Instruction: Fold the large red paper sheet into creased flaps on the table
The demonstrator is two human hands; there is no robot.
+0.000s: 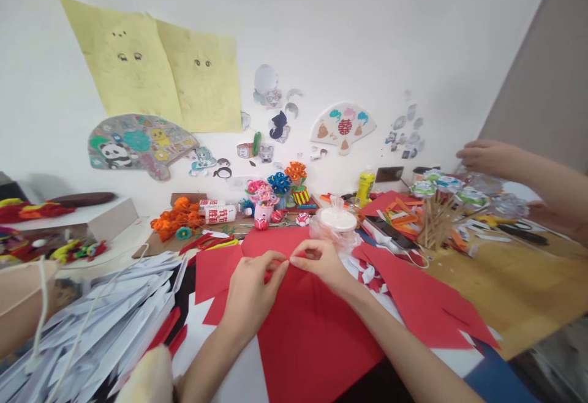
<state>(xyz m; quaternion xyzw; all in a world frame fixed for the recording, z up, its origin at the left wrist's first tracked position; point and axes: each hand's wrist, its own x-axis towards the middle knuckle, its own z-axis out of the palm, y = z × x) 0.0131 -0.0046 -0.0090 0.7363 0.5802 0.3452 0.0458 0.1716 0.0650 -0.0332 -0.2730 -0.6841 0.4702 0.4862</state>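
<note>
A large sheet of red paper [316, 335] lies over the middle of the table in front of me. Both hands meet above its upper part, fingertips nearly touching. My left hand [255, 286] is closed in a pinch, thumb against fingers. Mirroring it, my right hand [324, 262] pinches from the other side. Whatever sits between the fingertips is too small to make out, though red paper shows right beneath them. Smaller red paper pieces [218, 271] lie to the left, and another red sheet [422, 299] is on the right.
Folded white paper strips [105, 311] pile up at left. Behind my hands stand a white-lidded container [339, 218], pipe-cleaner flowers [279, 185] and a yellow bottle [365, 187]. Bundled wooden sticks [436, 222] stand at right, near another person's hand [487, 158].
</note>
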